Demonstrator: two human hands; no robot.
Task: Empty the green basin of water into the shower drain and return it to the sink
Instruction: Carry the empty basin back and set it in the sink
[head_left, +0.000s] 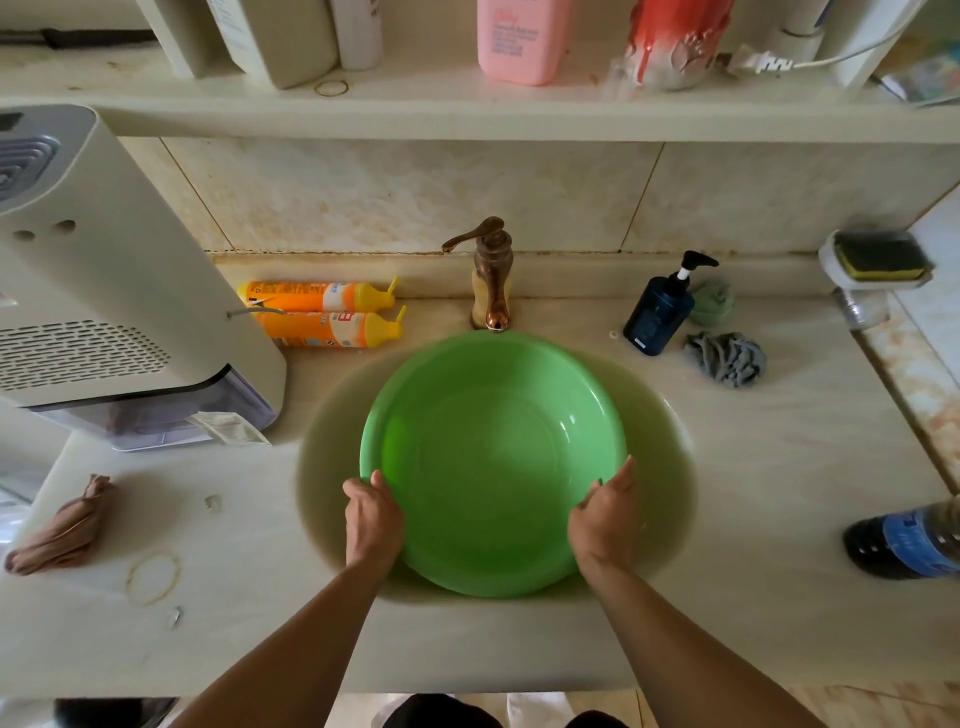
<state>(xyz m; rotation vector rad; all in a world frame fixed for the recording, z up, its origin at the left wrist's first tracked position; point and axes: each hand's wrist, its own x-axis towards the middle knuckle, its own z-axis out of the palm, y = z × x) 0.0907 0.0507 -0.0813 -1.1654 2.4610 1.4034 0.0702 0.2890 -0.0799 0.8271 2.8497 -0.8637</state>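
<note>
The green basin sits in the sink at the middle of the table's front edge, just below the faucet. The left hand and right hand grip its near rim on either side, fingers curled over the lip. Whether water is inside is hard to tell; this looks like either the first lift or the final set-down, and a lift would call for a level, steady raise clear of the faucet.
</note>
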